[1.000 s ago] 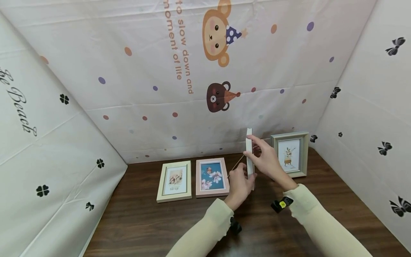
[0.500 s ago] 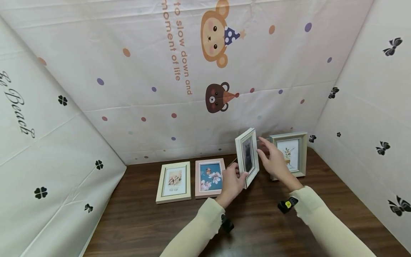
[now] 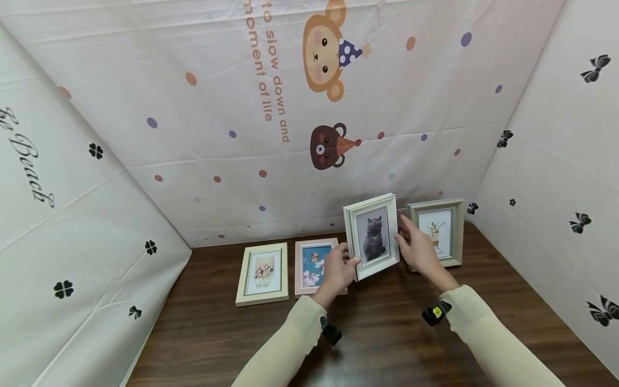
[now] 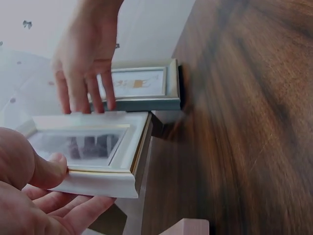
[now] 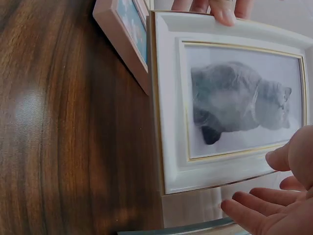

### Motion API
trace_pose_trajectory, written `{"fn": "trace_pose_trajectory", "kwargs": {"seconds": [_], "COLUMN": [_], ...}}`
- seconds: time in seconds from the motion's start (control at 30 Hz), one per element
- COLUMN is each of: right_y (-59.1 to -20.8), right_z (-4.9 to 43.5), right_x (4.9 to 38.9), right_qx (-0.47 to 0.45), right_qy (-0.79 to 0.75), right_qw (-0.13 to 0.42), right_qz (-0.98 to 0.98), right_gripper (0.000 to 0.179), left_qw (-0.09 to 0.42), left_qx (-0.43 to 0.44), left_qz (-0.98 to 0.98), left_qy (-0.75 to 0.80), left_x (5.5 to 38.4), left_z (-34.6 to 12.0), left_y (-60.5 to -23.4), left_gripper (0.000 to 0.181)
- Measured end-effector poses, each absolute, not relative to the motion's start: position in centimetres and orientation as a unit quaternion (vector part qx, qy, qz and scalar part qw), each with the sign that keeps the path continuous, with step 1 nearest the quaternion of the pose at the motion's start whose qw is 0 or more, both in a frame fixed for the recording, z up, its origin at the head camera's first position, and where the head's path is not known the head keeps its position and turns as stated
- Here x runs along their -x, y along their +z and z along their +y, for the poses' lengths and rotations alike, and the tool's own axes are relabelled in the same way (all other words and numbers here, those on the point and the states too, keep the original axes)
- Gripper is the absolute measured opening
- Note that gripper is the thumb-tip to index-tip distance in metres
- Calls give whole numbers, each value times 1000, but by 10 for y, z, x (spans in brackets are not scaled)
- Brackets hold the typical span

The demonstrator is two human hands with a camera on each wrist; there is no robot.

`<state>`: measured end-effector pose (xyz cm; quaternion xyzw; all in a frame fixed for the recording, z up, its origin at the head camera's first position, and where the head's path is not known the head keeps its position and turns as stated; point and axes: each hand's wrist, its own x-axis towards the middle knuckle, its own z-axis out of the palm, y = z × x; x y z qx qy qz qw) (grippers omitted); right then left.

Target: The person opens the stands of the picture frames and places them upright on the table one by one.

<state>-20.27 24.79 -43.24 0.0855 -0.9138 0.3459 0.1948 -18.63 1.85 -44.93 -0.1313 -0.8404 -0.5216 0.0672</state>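
Note:
A white picture frame (image 3: 372, 236) with a photo of a grey cat stands tilted in the middle right of the head view, its front toward me. My left hand (image 3: 337, 271) grips its lower left edge, thumb on the front and fingers behind, as the left wrist view also shows. My right hand (image 3: 419, 250) is at the frame's right edge. In the right wrist view its thumb (image 5: 279, 157) overlaps the border, while the other fingers (image 5: 252, 208) spread out loosely beside it.
A cream frame (image 3: 263, 274) and a pink frame (image 3: 309, 269) lie to the left, the pink one partly behind my left hand. A grey-green frame (image 3: 447, 231) stands upright at the right. Printed cloth walls (image 3: 232, 199) rise behind the wooden table (image 3: 217, 333).
The white frame has turned from edge-on to facing me, bringing the cat photo into view. My left hand has moved left with it; my right hand has come off its edge and returned beside it.

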Motion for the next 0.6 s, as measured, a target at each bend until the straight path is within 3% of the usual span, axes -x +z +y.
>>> {"fn": "trace_pose_trajectory", "kwargs": {"seconds": [0.33,0.6], "right_y": [-439,-439], "right_z": [251,249], "right_x": [203,197], "right_qx": [-88,-96], "right_qy": [338,346], "right_qw": [209,190], "right_qz": [-913,-914], "right_gripper": [49,47], "left_qw": [34,12], "left_qx": [148,166], "left_qz": [-821,-821], "left_qy": [-550,-546], "left_x": [196,203], "left_z": [3,-8], "left_y": [-455,-456], "left_gripper": [24,22]}}
